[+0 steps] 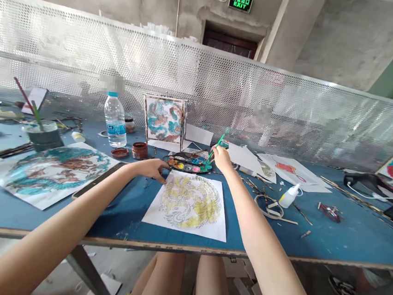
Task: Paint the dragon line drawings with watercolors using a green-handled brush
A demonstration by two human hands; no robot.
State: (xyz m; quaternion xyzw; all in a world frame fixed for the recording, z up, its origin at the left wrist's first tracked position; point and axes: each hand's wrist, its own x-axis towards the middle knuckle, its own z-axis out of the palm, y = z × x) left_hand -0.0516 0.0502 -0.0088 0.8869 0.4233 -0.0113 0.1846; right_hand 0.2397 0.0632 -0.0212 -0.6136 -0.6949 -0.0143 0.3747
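Observation:
My right hand [221,158] is closed around a slim green paintbrush [220,143], whose lower end points down at the paint palette [185,167]. Several colours fill the palette's wells. At its left end rests my left hand [153,169], fingers apart and thumb near the top left corner of a white sheet; whether it touches the palette I cannot tell. This sheet [190,207] bears a round line drawing partly coloured yellow. Behind the palette stands a framed picture [165,120] in turquoise and brown.
Left are a water bottle [115,121], a brown paint jar [139,150], a cup with brushes [43,135] and a turquoise dragon painting [58,169]. A glue bottle [289,196], sticks and papers lie right. A perforated metal screen [223,90] closes off the back of the blue table [116,223].

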